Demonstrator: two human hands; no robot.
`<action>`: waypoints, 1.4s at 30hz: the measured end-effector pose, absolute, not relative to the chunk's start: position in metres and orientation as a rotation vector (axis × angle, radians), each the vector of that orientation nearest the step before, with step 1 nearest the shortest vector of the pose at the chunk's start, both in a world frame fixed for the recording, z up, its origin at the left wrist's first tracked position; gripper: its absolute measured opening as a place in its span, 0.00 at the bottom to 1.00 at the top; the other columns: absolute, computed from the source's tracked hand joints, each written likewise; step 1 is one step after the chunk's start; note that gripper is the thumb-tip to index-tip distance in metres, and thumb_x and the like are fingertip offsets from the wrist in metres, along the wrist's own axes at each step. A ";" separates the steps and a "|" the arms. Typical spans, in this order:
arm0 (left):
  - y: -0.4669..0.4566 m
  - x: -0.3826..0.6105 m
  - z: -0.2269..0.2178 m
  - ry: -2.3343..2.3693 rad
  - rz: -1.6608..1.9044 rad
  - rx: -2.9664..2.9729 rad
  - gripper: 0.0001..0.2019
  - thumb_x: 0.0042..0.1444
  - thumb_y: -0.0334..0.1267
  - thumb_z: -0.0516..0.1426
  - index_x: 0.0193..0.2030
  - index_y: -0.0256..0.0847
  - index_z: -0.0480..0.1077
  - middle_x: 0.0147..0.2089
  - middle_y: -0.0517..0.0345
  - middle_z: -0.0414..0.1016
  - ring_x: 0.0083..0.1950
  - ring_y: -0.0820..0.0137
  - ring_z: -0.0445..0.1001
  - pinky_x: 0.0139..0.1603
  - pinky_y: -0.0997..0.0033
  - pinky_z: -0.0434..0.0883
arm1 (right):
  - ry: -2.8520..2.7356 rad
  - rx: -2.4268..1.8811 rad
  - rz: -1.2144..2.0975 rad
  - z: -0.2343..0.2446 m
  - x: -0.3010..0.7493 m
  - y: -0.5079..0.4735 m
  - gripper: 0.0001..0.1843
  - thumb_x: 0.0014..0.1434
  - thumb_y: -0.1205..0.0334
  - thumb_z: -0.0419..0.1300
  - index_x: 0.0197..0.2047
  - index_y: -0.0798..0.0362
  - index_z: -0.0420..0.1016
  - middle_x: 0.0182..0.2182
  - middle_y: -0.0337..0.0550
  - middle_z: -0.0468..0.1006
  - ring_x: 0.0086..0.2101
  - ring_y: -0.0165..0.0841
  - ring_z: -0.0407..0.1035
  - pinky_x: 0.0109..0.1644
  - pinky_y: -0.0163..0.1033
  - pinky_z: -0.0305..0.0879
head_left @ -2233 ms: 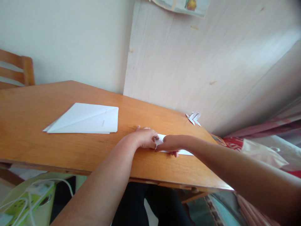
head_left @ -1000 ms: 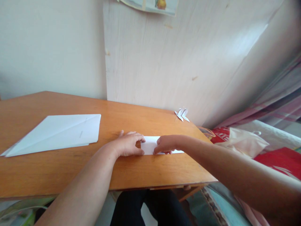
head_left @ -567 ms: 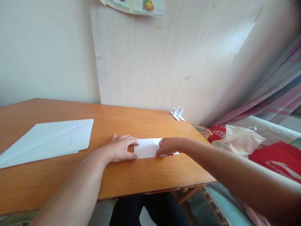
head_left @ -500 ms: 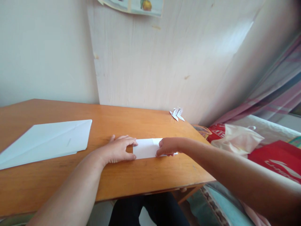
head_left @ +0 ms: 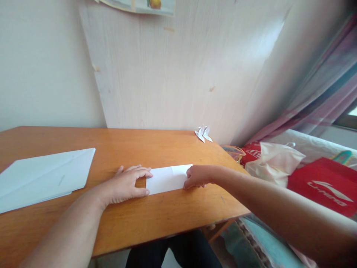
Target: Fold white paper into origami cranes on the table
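A folded strip of white paper (head_left: 164, 181) lies flat on the wooden table in front of me, a crease crossing it right of its middle. At its left end my left hand (head_left: 129, 184) rests with thumb and fingers spread apart, their tips touching the corners. My right hand (head_left: 196, 176) has its fingers curled in and pressed together on the strip's right end, covering that edge. Part of the right fingers is hidden behind the hand.
Larger white paper sheets (head_left: 52, 173) lie stacked on the left of the wooden table (head_left: 134, 227). Small folded paper pieces (head_left: 203, 134) sit at the back right corner. Beyond the right edge are a red bag (head_left: 320, 186) and a whitish plastic bag (head_left: 275, 162).
My right hand has slid rightward along the strip, uncovering more of it past the crease. The left hand stays at the left end. The view has shifted slightly.
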State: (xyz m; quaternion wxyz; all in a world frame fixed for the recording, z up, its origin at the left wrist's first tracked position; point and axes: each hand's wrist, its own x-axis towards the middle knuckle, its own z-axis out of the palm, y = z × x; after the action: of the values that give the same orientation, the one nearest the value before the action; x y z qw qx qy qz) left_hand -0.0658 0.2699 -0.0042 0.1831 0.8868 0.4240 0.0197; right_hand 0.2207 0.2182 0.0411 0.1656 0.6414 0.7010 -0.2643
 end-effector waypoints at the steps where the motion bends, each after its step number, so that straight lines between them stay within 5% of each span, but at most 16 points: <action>1: 0.270 -0.066 -0.004 1.199 0.050 2.504 0.31 0.52 0.59 0.59 0.63 0.57 0.68 0.73 0.58 0.58 0.76 0.47 0.47 0.70 0.30 0.36 | 1.999 1.827 -0.751 0.040 0.223 0.218 0.15 0.50 0.51 0.59 0.31 0.56 0.75 0.26 0.45 0.77 0.25 0.35 0.69 0.27 0.37 0.63; 42: 0.274 -0.073 -0.006 1.221 0.033 2.501 0.30 0.53 0.61 0.59 0.63 0.61 0.68 0.74 0.61 0.55 0.76 0.49 0.45 0.72 0.34 0.39 | 2.068 1.883 -1.026 0.023 0.305 0.220 0.08 0.45 0.56 0.62 0.25 0.51 0.68 0.18 0.35 0.68 0.22 0.31 0.64 0.24 0.35 0.57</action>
State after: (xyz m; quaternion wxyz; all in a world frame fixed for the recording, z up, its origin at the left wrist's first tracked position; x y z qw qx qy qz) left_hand -0.0726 0.2735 -0.0063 0.1781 0.8842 0.4316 0.0118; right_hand 0.3046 0.2196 0.0227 0.0810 0.6301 0.6918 -0.3434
